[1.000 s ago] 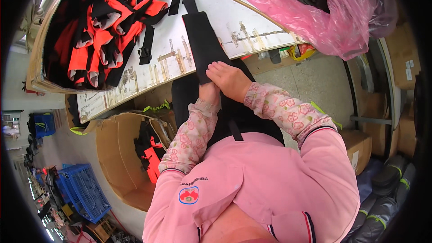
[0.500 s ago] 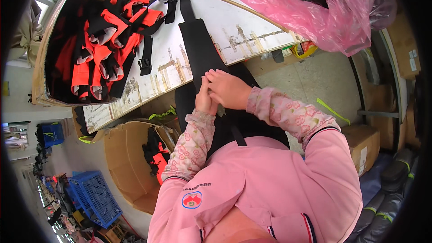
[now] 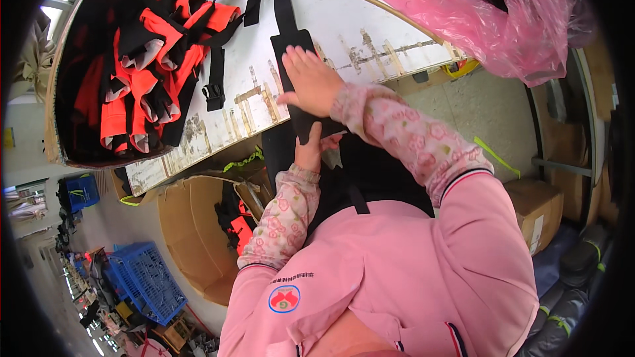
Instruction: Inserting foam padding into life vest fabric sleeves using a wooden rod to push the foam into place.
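Observation:
A wide black padded strap (image 3: 286,73) lies over the table's near edge. From its far end runs a narrower webbing strap (image 3: 283,10) with a black buckle. My right hand (image 3: 312,82) rests flat on the padded part, fingers stretched out and thumb spread. At the near end, my left hand (image 3: 309,150) grips the padded strap, thumb on top. The other fingers of that hand are partly hidden under it. Left of the strap, a heap of orange and black fabric pieces (image 3: 155,66) with webbing spills from a cardboard box (image 3: 59,116) onto the table.
The worn white table (image 3: 245,59) has a wooden strip (image 3: 377,8) and pink plastic sheeting (image 3: 463,23) at its far right. Below stands an open carton (image 3: 192,231) holding more orange and black pieces. A blue crate (image 3: 147,284) is at lower left, another carton (image 3: 536,215) at right.
My right hand has moved away from my left hand, forward along the padded strap, and now lies flat with fingers spread. My left hand stays at the near end. The view has shifted slightly.

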The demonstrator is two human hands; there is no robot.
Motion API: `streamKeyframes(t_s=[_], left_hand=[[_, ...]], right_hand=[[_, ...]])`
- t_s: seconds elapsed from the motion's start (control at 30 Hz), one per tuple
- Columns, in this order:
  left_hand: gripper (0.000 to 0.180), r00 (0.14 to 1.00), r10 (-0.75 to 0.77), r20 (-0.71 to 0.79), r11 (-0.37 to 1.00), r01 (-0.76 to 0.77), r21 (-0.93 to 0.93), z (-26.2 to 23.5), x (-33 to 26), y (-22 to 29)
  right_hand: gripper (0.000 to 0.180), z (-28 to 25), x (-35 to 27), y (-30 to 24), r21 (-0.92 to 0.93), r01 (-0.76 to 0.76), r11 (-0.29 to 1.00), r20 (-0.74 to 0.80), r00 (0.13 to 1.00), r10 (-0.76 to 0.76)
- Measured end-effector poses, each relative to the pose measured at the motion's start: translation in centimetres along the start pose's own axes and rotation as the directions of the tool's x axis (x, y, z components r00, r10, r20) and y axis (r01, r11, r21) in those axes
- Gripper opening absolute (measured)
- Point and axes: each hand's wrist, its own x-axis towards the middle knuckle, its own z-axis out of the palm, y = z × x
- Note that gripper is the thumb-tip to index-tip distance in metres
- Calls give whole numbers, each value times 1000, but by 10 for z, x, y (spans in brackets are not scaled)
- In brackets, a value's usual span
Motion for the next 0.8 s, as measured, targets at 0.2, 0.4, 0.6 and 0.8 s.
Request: streamKeyframes(t_s=[0.2,0.4,0.6,0.8], left_hand=[[38,999,33,2,994,-33,106,2,2,-7],[32,999,-33,4,996,33,77,3,-9,-16],[25,997,-25,-71,983,12,-185,11,-21,4],[28,985,-7,173,947,-49,318,10,-24,13]], right_hand=[[84,7,53,28,58,-163,985,82,984,158],[82,9,8,7,21,-15,1000,55,998,14],[46,-30,-115,-36,-9,229,973,-118,966,-228],[30,-34,-124,-35,58,109,992,-205,974,-95]])
